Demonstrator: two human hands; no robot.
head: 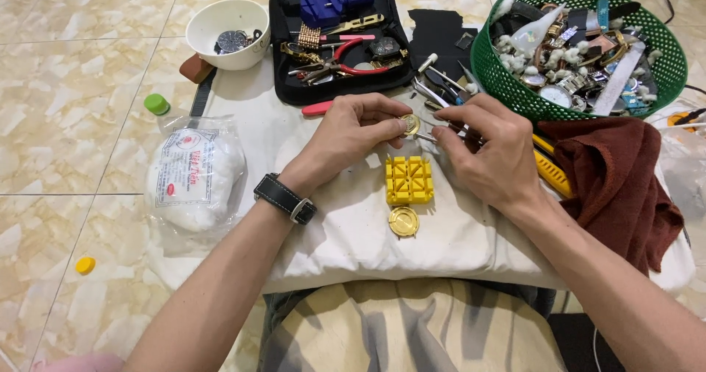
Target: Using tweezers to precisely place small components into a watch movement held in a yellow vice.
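Observation:
My left hand (346, 133) pinches a small round gold watch case (409, 125) between thumb and fingers, above a white cushion (353, 225). My right hand (489, 147) holds slim metal tweezers (434, 134) whose tips touch the case. Just below the hands, a yellow plastic watch holder block (409, 180) lies on the cushion, with a round gold case back (404, 221) in front of it. A black strap watch is on my left wrist (285, 197).
A green basket (507, 78) of watch parts stands at the back right, an open black tool case (338, 33) behind the hands, a white bowl (220, 20) at the back left. A bag of cotton (195, 177) lies left, a dark red cloth (618, 181) right.

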